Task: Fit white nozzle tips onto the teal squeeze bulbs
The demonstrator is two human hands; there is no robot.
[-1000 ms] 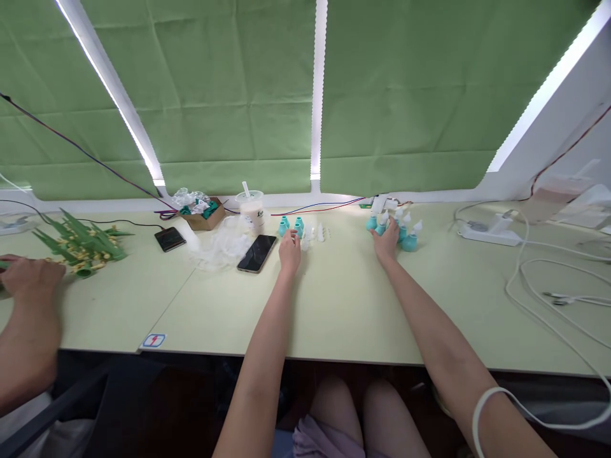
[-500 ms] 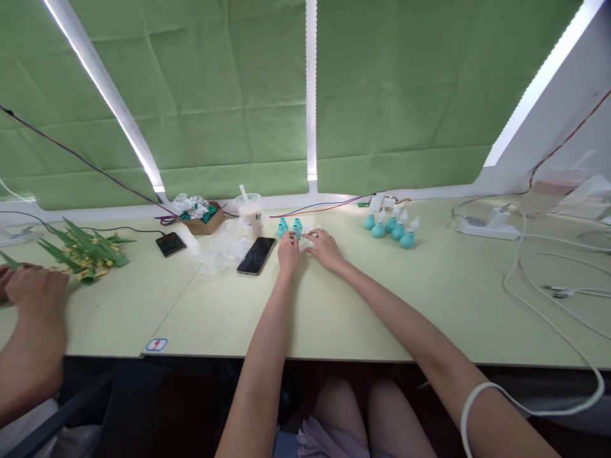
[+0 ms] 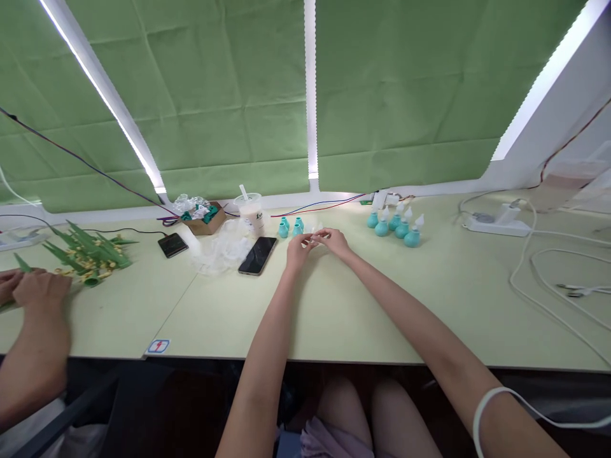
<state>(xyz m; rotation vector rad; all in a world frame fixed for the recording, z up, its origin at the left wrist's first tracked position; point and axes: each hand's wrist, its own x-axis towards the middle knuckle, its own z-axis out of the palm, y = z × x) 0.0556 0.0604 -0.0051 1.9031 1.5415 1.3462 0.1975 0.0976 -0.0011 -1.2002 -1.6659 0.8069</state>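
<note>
Two hands of yours meet over the table [image 3: 363, 312] in the head view, with the fingers of your left hand [image 3: 298, 249] and your right hand [image 3: 331, 242] drawn in narrow, tips close together. Something small and pale may sit between them, but you cannot tell what it is from here.

Nearest your left hand, just beyond it, stand four teal bottles [image 3: 283, 228] with open necks. A few small white pieces [image 3: 319, 226] lie just past your fingertips, partly hidden. Well apart to your right, five teal bottles with white tips [image 3: 412, 237] stand upright in a cluster.

Left of your left hand you have a phone [image 3: 258, 256] lying flat, and beside it a crumpled clear bag [image 3: 222, 248]. A second dark device [image 3: 172, 245] lies farther left, near green plant stems [image 3: 90, 251] with yellow bits, where another person's hand [image 3: 42, 287] rests. Along your right side run a white power strip [image 3: 496, 226] and loose white cables [image 3: 525, 267]; one cable crosses your right forearm.

As for containers, behind the bag a cardboard box [image 3: 210, 226] holds crumpled clear plastic and green scraps, and a lidded cup [image 3: 251, 216] holds a pale drink with a straw in it.
</note>
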